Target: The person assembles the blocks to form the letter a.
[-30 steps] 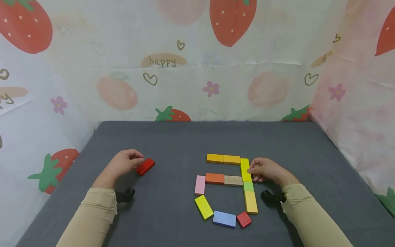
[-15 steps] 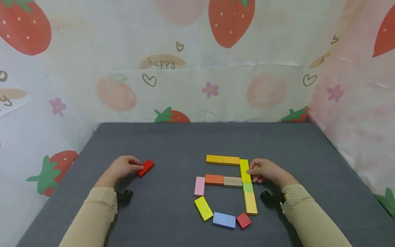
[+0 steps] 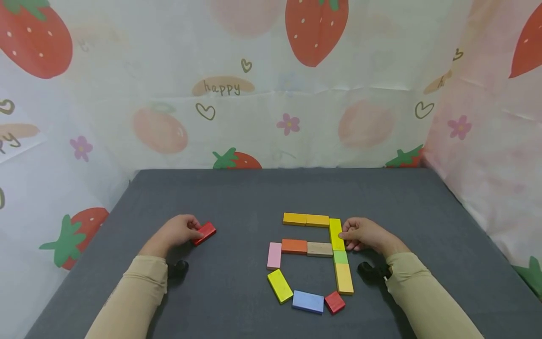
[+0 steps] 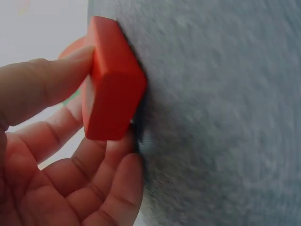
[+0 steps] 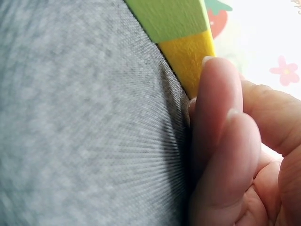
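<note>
My left hand point(image 3: 179, 230) pinches a red block point(image 3: 205, 232) at the left of the head view. In the left wrist view the thumb presses one face of this red block point(image 4: 115, 84), with fingers behind and under it, close over the cloth. My right hand point(image 3: 366, 234) is at the upright yellow block point(image 3: 335, 230) on the right side of the block figure. Its thumb tip lies on that block and its curled fingers stand along the outer side. In the right wrist view, fingertips point(image 5: 220, 84) partly hide the yellow block point(image 5: 190, 59), beside a green block point(image 5: 171, 19).
Flat blocks form a figure on the grey cloth point(image 3: 237, 282): orange-yellow ones on top, an orange block point(image 3: 294, 246), a wooden block point(image 3: 319, 249), a pink block point(image 3: 274, 255), a yellow-green block point(image 3: 279, 285), a blue block point(image 3: 307, 302) and a dark red block point(image 3: 334, 302).
My left hand has taken hold of the red block and shifted it slightly to the right. My right hand and the block figure have stayed in place.
</note>
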The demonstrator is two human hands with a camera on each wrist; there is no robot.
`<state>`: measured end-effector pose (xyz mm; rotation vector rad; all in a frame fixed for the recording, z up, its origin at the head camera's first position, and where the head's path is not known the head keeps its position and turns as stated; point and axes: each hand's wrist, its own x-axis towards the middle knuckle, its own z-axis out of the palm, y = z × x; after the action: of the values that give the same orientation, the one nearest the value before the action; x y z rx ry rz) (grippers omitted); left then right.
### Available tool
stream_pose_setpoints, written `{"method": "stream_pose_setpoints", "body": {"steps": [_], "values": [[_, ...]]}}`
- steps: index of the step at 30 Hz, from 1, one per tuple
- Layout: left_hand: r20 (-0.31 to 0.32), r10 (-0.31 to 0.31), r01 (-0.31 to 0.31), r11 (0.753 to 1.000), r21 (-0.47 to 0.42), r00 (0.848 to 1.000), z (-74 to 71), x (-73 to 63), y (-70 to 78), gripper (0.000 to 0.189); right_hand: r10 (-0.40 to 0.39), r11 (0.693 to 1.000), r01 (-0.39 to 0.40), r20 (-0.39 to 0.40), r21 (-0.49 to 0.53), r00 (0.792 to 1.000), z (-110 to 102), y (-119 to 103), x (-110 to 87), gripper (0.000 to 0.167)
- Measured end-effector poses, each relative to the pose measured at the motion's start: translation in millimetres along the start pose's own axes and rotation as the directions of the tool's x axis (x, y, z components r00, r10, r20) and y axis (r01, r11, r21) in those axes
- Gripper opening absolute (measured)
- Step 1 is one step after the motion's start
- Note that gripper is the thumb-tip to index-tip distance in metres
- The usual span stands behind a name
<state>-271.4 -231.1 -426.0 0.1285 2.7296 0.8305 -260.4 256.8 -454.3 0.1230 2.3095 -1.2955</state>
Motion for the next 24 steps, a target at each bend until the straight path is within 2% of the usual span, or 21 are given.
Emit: {"method": "stream_pose_setpoints", "body": {"steps": [8,15,19,24], "values": [[-0.007,0.025,-0.025,0.999,0.044,1.000,2.6,-2.1,10.6,0.016,-0.007,1.000,0.007,0.004,0.004,1.000,0,-1,-1.9,0.019],[0.000,0.037,-0.037,0.999,0.028,0.999,5.3,0.7,21.5,0.012,-0.004,1.000,0.004,0.006,0.011,1.000,-1,-1,-0.7,0.019],[0.008,0.063,-0.063,0.998,-0.010,0.998,6.9,2.8,34.5,0.012,-0.004,1.000,0.003,0.008,0.013,1.000,-1,-1,-1.0,0.019],[0.020,0.109,-0.108,0.993,-0.045,0.994,10.1,2.2,58.2,0.012,0.000,1.000,0.000,0.005,0.009,1.000,-1,-2,-2.2,0.018]]}}
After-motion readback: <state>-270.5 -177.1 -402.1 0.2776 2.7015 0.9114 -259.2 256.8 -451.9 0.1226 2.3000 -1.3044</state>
